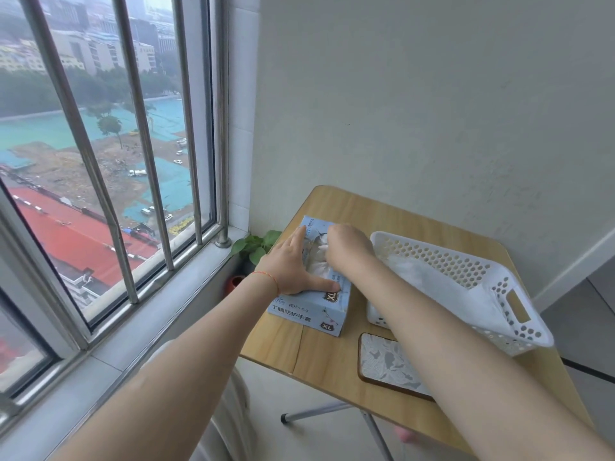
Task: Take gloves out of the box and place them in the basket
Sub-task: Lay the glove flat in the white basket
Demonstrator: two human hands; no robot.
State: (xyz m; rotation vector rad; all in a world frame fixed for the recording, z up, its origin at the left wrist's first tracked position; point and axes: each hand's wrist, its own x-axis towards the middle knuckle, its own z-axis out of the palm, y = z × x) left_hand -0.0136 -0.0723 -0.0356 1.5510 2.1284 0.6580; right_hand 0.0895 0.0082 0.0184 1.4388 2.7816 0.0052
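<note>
Glove box (307, 306): pale blue carton, lying flat near the left edge of the tabletop (332, 357). Near face printed "XL" in dark badges, with Chinese characters reading "丁腈防护手套"; smaller print is too fine to read. Top opening shows white gloves (318, 266) bunched inside.

Left hand (293, 267): grip spread, fingers straight, palm pressing flat on the box top, thumb reaching toward an "XL" badge. Thin red cord at the wrist.

Right hand (347, 246): at the box opening, knuckles up, fingers curled down into the white glove material, pinching it.

Basket (519, 331): white perforated plastic with a handle slot, just right of the box, reaching to the tabletop's right edge. White gloves (442, 284) already lie inside.

Coaster (387, 366): grey patterned with a dark rim, near the front edge, partly under the right forearm.

Surroundings: bare wood behind the box and basket up to the wall; potted plant (258, 244) and barred window (109, 144) at left.
</note>
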